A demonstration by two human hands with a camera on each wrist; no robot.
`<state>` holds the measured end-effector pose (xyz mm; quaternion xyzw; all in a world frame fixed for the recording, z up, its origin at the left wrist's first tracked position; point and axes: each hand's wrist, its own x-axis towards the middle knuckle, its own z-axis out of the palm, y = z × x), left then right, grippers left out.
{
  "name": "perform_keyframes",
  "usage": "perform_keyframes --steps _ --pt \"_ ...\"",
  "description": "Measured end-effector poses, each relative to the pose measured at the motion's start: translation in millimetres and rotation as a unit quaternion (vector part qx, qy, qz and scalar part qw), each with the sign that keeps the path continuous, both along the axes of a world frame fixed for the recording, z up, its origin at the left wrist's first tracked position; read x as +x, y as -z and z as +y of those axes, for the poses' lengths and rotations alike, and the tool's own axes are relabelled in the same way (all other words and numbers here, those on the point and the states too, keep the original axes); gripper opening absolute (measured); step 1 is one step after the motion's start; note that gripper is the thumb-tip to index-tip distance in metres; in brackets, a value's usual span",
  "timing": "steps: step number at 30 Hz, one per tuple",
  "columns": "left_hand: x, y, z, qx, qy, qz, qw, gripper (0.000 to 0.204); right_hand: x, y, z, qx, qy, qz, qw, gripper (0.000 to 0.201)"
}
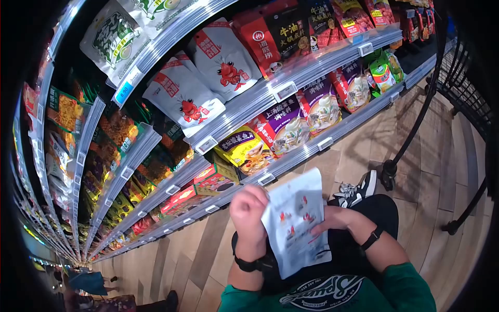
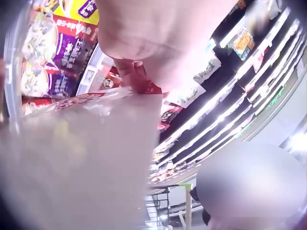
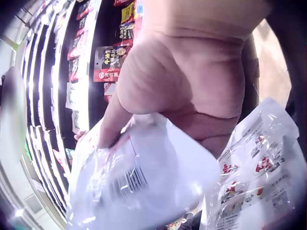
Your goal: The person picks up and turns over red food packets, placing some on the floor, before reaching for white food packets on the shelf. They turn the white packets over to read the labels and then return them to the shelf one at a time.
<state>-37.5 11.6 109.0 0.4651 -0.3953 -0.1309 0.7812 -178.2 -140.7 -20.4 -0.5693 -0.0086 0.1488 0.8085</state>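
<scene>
Both hands hold a white seasoning packet [image 1: 294,223] with small red crayfish pictures, upright before the person's lap. At its upper left edge, the left hand [image 1: 248,210] grips with curled fingers. The left wrist view shows the packet's pale face [image 2: 91,163] with the left hand [image 2: 148,43] at its corner. The right hand [image 1: 335,218] holds the packet's right side, thumb across the printed face. In the right wrist view, the right hand [image 3: 177,81] grips white plastic with a barcode [image 3: 130,181]; a crayfish-printed face [image 3: 259,167] shows beside it.
Shelves [image 1: 249,114] run along the left and front. They carry white crayfish packets [image 1: 226,65], red hotpot packets [image 1: 275,39] and purple fish-seasoning packets [image 1: 283,130]. A black shopping cart [image 1: 465,78] stands at right on the wood-look floor [image 1: 416,151]. Another person [image 1: 88,281] is far lower left.
</scene>
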Motion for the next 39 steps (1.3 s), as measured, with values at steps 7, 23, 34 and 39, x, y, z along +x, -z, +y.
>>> perform_keyframes --steps 7,23,34,39 --pt "33 24 -13 0.089 -0.008 0.229 0.969 0.051 -11 -9 -6 0.123 0.241 0.0 0.963 0.045" --pt "22 139 8 0.435 0.106 -0.066 0.892 0.034 226 -260 -66 -0.573 0.367 -0.272 0.68 0.049" --pt "78 108 -12 0.357 0.084 0.005 0.93 0.035 372 -354 -60 -0.657 0.354 -0.097 0.659 0.036" --pt "78 150 -38 0.226 0.102 0.096 0.964 0.035 363 -349 -77 -0.593 0.405 -0.063 0.693 0.037"
